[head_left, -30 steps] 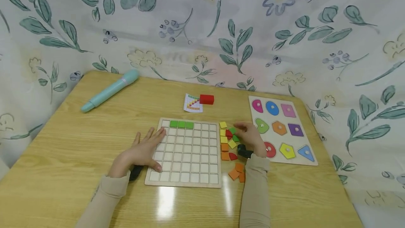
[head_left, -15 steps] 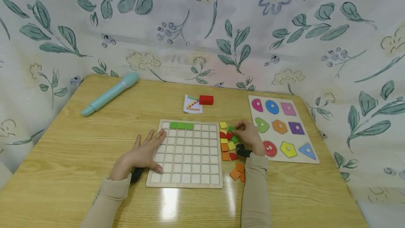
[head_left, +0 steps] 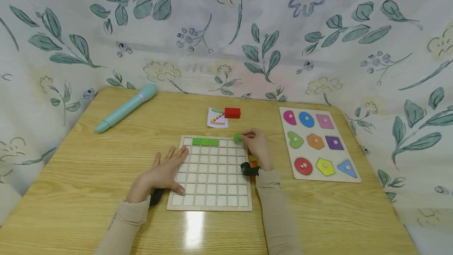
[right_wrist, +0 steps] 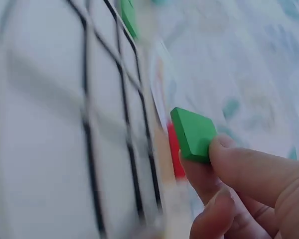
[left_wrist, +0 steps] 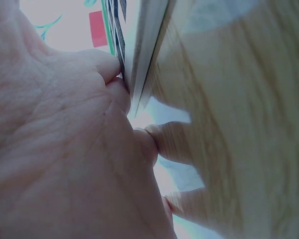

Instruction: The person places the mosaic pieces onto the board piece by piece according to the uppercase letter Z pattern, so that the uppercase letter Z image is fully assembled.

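A square wooden grid board (head_left: 209,207) lies on the table, with three green tiles (head_left: 205,141) set in its far row. My left hand (head_left: 161,178) rests with fingers spread over the board's left edge. Above the board's far right corner, my right hand (head_left: 257,145) pinches a green square tile (right_wrist: 193,134) between thumb and fingertips, as the right wrist view shows. Under the right wrist, a few orange and yellow tiles (head_left: 253,164) peek out beside the board; the rest of that pile is hidden by the hand and forearm.
Behind the board lie a small pattern card (head_left: 216,118) and a red block (head_left: 232,113). A shape puzzle board (head_left: 320,145) sits at the right. A teal microphone-shaped object (head_left: 125,107) lies at the far left. Patterned fabric (head_left: 226,30) hangs behind the table.
My right hand has picked a green tile from the loose pile and carried it left to the board's far right corner. The left hand stays on the left edge.
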{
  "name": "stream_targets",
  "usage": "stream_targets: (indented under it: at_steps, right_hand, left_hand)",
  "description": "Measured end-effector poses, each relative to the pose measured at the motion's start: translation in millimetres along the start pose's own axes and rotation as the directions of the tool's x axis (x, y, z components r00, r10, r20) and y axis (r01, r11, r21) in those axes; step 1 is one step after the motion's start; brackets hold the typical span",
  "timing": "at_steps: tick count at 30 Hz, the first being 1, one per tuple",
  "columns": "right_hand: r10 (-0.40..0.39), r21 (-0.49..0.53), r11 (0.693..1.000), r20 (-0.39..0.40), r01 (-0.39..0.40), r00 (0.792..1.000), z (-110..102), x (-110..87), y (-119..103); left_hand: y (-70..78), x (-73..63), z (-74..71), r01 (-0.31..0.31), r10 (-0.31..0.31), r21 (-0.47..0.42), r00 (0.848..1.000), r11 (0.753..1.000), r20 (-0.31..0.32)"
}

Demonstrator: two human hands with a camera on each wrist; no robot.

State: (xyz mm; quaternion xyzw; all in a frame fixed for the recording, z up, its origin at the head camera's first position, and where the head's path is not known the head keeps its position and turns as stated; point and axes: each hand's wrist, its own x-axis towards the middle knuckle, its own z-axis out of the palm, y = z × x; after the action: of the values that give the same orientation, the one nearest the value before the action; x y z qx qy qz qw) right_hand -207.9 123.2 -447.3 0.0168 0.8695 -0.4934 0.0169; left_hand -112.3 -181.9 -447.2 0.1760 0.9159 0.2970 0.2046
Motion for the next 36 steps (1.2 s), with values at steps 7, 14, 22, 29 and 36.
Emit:
stream_targets:
  at_steps: [7,14,22,29,36]
  right_hand:
    - [-0.093,-0.055,0.994,0.037,0.095,0.995,27,-6.1,-13]
    - [-0.111,-0.097,0.989,0.037,0.115,0.993,36,-7.5,-13]
    - [-0.082,-0.039,0.995,0.148,0.089,0.986,8,-4.3,2]
    - [-0.027,0.104,0.995,0.204,0.006,0.979,-55,0.0,43]
    - [-0.076,0.131,0.991,0.386,0.027,0.919,-93,-7.6,69]
  left_hand:
    - [3.3,5.7,2.9,-0.008,0.008,0.014,1.000,1.000,0.002]
    - [5.8,6.8,4.0,-0.013,0.013,-0.002,1.000,1.000,0.001]
    - [5.5,7.4,8.1,-0.024,0.024,-0.017,1.000,1.000,-0.005]
    - [6.3,5.0,7.1,-0.013,0.013,0.001,1.000,1.000,-0.009]
    - [3.7,-0.6,3.6,-0.010,0.010,-0.004,1.000,1.000,-0.022]
